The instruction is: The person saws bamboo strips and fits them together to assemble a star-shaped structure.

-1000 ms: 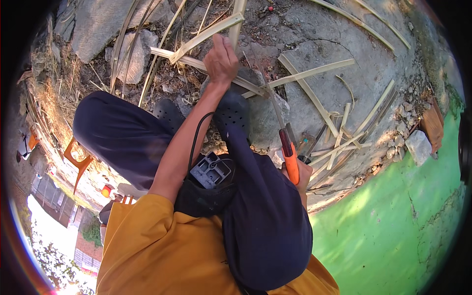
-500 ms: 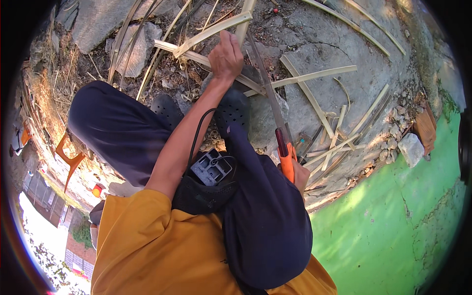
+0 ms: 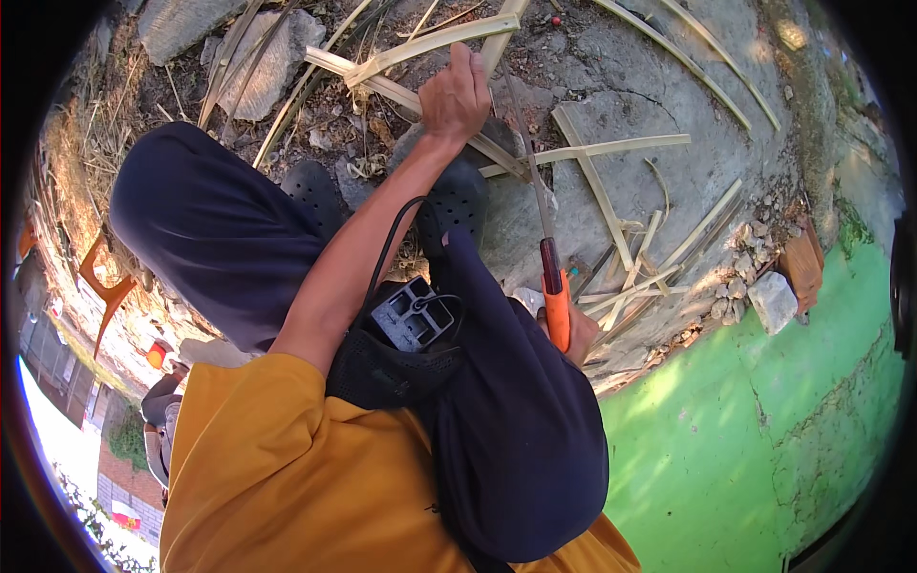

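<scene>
Right of the right hand (image 3: 581, 336) spreads a green wall (image 3: 745, 411); that hand grips a long-bladed tool (image 3: 543, 212) by its orange handle (image 3: 558, 320). Its blade (image 3: 535, 177) points toward the left hand (image 3: 457, 98), which is closed, apparently around a pale strip (image 3: 500, 44).

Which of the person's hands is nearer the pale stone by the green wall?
Right. The right hand, gripping the orange handle, is left of the pale stone in the picture; the left hand is farther off, up and left of it.
</scene>
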`<action>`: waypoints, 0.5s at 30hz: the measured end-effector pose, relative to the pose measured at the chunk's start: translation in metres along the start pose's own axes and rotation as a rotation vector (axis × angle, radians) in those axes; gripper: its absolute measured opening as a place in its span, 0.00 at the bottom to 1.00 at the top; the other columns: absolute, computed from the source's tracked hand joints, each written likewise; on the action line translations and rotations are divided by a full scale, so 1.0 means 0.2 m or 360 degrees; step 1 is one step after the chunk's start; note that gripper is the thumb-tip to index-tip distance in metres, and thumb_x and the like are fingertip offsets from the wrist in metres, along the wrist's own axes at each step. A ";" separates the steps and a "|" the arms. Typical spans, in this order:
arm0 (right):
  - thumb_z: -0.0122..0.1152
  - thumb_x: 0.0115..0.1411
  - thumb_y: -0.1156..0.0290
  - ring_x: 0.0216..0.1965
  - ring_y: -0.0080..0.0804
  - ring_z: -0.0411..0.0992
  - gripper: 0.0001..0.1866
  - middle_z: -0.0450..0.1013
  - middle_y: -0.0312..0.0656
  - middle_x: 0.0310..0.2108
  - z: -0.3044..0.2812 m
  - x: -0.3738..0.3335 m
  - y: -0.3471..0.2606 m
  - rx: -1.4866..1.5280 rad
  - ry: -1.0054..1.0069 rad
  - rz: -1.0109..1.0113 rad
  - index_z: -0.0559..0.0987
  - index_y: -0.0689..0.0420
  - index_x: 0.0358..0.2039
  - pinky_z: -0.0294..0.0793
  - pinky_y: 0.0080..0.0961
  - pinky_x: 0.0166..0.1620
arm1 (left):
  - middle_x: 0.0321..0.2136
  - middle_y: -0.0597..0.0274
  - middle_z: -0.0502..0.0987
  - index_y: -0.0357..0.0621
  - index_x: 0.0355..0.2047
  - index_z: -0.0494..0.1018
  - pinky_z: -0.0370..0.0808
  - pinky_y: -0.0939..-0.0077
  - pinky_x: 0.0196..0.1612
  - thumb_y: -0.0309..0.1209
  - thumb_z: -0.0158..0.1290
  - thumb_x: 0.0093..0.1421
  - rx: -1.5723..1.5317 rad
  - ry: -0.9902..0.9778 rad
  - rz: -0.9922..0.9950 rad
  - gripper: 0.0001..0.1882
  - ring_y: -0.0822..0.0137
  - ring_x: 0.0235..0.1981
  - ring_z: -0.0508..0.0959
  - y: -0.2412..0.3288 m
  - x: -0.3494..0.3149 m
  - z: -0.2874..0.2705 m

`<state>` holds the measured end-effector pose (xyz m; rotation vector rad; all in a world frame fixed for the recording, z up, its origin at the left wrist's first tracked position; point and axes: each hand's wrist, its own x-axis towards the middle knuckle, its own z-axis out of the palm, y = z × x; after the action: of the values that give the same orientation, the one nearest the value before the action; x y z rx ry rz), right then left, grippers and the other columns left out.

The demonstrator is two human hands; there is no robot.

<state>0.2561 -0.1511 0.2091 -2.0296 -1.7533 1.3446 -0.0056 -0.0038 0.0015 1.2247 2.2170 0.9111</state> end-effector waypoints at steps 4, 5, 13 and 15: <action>0.65 0.51 0.81 0.20 0.36 0.76 0.11 0.74 0.45 0.20 0.05 -0.01 0.19 0.0060 0.0057 -0.0264 0.84 0.63 0.36 0.74 0.29 0.28 | 0.18 0.41 0.77 0.44 0.39 0.62 0.72 0.40 0.25 0.39 0.40 0.76 0.0026 0.0013 0.0070 0.12 0.35 0.19 0.77 0.01 0.00 0.00; 0.64 0.51 0.81 0.19 0.34 0.75 0.12 0.74 0.45 0.19 0.06 -0.01 0.21 0.0131 0.0030 -0.0348 0.85 0.62 0.38 0.73 0.28 0.28 | 0.19 0.42 0.78 0.44 0.40 0.64 0.72 0.40 0.26 0.39 0.40 0.76 0.0011 0.0016 0.0044 0.12 0.34 0.21 0.78 0.01 0.00 0.00; 0.63 0.53 0.80 0.16 0.33 0.72 0.09 0.72 0.43 0.17 0.05 -0.02 0.06 0.0118 0.0154 -0.0024 0.84 0.64 0.36 0.70 0.29 0.26 | 0.19 0.42 0.78 0.44 0.40 0.65 0.70 0.39 0.27 0.39 0.39 0.76 -0.0001 -0.0037 -0.0025 0.13 0.33 0.23 0.78 0.01 -0.01 0.02; 0.63 0.53 0.79 0.16 0.32 0.71 0.10 0.72 0.43 0.17 0.04 -0.02 0.07 0.0207 0.0107 -0.0152 0.84 0.63 0.38 0.70 0.29 0.26 | 0.19 0.42 0.78 0.44 0.40 0.65 0.70 0.39 0.27 0.39 0.39 0.76 0.0046 -0.0006 -0.0009 0.13 0.33 0.23 0.78 0.03 -0.01 0.01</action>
<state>0.2612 -0.1621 0.1988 -1.8761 -1.6659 1.3097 -0.0006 -0.0025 0.0047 1.2317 2.2368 0.8766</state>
